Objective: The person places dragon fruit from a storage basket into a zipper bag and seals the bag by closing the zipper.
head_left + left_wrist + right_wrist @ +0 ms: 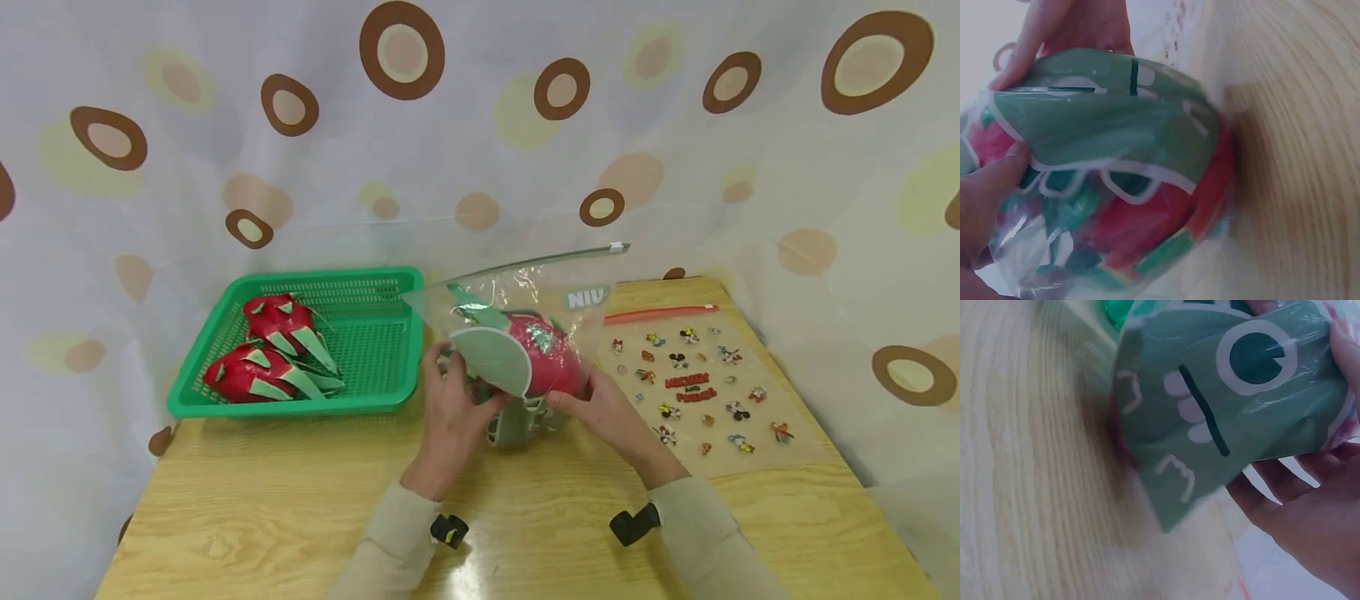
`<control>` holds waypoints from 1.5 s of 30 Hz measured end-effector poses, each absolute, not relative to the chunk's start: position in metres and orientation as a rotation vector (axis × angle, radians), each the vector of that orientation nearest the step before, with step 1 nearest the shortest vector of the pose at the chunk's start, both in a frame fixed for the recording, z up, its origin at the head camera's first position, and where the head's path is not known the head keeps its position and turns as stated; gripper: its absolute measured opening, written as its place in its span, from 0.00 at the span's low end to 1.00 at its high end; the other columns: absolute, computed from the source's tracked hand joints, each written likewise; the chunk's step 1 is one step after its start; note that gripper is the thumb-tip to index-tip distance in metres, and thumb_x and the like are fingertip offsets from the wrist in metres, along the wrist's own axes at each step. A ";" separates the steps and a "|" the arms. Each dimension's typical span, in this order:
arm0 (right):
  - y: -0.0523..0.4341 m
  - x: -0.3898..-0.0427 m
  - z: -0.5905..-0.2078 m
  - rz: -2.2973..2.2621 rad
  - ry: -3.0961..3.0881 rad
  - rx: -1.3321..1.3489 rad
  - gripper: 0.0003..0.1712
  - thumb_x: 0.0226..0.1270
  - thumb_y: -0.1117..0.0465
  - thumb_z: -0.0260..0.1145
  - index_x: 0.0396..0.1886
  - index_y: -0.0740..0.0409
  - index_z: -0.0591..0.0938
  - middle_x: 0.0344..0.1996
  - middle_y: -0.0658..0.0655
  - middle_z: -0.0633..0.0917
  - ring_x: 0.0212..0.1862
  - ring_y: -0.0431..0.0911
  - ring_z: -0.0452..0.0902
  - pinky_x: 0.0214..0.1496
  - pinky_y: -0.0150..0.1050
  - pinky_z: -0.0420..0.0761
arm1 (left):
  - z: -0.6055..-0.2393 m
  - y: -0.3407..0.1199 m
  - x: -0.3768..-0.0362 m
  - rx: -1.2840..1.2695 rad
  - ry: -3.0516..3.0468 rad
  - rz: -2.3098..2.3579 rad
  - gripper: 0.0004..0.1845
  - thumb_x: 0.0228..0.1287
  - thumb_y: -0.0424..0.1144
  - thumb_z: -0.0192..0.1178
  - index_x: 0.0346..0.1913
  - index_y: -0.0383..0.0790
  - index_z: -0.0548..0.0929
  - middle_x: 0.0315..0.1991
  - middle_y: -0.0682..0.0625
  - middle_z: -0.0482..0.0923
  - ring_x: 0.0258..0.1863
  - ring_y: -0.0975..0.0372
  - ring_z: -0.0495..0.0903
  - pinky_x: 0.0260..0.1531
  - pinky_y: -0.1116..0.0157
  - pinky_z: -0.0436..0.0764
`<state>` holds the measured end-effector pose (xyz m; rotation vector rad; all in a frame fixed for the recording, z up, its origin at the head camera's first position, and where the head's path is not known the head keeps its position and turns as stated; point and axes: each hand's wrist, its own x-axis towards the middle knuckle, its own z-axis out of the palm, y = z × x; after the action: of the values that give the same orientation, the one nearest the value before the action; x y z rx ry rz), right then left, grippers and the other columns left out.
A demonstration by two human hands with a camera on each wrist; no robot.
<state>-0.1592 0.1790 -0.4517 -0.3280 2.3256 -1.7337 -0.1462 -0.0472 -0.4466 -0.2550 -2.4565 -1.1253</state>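
Note:
A clear slider bag (587, 298) with a green cartoon print is held upright over the middle of the table. Inside it lies a red dragon fruit (551, 354) with green scales, seen through the plastic. My left hand (456, 408) grips the bag's left side, its thumb (1007, 165) pressing the printed plastic against the fruit. On the opposite side, my right hand (611, 417) holds the bag and fruit, thumb in front. In the right wrist view, the right hand's fingers (1279, 487) curve behind the print. The bag's slider (618, 247) sits at the top right corner.
At the left stands a green plastic basket (375, 402) with two dragon fruits (251, 372) in its left half. A second slider bag (697, 425) with cartoon figures and a red zip lies flat at the right. Behind the wooden table (300, 500) hangs a patterned curtain (480, 125).

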 end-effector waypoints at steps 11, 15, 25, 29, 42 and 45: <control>0.169 -0.168 -0.454 -1.723 2.363 -0.264 0.38 0.72 0.42 0.61 0.73 0.57 0.65 0.64 0.60 0.76 0.64 0.53 0.73 0.67 0.54 0.74 | -0.431 -0.045 -0.152 -0.197 -2.587 -1.220 0.50 0.51 0.56 0.74 0.72 0.38 0.63 0.56 0.40 0.64 0.54 0.52 0.73 0.55 0.55 0.81; 0.164 -0.172 -0.451 -1.689 2.409 -0.188 0.40 0.69 0.36 0.60 0.70 0.57 0.69 0.59 0.60 0.80 0.58 0.52 0.77 0.63 0.52 0.78 | -0.425 -0.050 -0.158 -0.131 -2.689 -1.280 0.48 0.54 0.58 0.72 0.72 0.39 0.63 0.56 0.41 0.64 0.54 0.53 0.72 0.56 0.52 0.80; 0.160 -0.187 -0.450 -1.666 2.456 -0.073 0.48 0.66 0.32 0.60 0.72 0.63 0.67 0.63 0.63 0.78 0.65 0.55 0.74 0.68 0.54 0.73 | -0.419 -0.055 -0.174 -0.071 -2.825 -1.365 0.45 0.59 0.57 0.69 0.71 0.35 0.65 0.60 0.35 0.64 0.55 0.47 0.72 0.57 0.48 0.77; 0.157 -0.193 -0.450 -1.665 2.458 -0.021 0.42 0.66 0.33 0.61 0.66 0.61 0.74 0.54 0.62 0.82 0.55 0.52 0.79 0.60 0.49 0.79 | -0.421 -0.056 -0.180 -0.049 -2.848 -1.379 0.43 0.60 0.55 0.68 0.72 0.35 0.64 0.62 0.34 0.63 0.57 0.46 0.72 0.59 0.47 0.76; 0.147 -0.206 -0.448 -1.672 2.361 0.052 0.39 0.71 0.37 0.59 0.71 0.57 0.70 0.55 0.62 0.81 0.52 0.49 0.80 0.56 0.44 0.81 | -0.429 -0.054 -0.195 0.010 -2.909 -1.358 0.38 0.63 0.48 0.65 0.73 0.39 0.64 0.67 0.33 0.63 0.64 0.44 0.68 0.65 0.45 0.72; 0.147 -0.212 -0.455 -1.692 2.336 0.062 0.38 0.70 0.37 0.59 0.69 0.58 0.71 0.55 0.62 0.81 0.52 0.49 0.79 0.55 0.42 0.81 | -0.430 -0.053 -0.197 0.019 -2.912 -1.342 0.37 0.64 0.47 0.64 0.73 0.39 0.64 0.68 0.33 0.63 0.66 0.44 0.67 0.66 0.45 0.71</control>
<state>-0.2116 0.1467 -0.4552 0.0616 2.3364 -1.6924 -0.1972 -0.0534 -0.4303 0.0185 -2.9121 -1.3424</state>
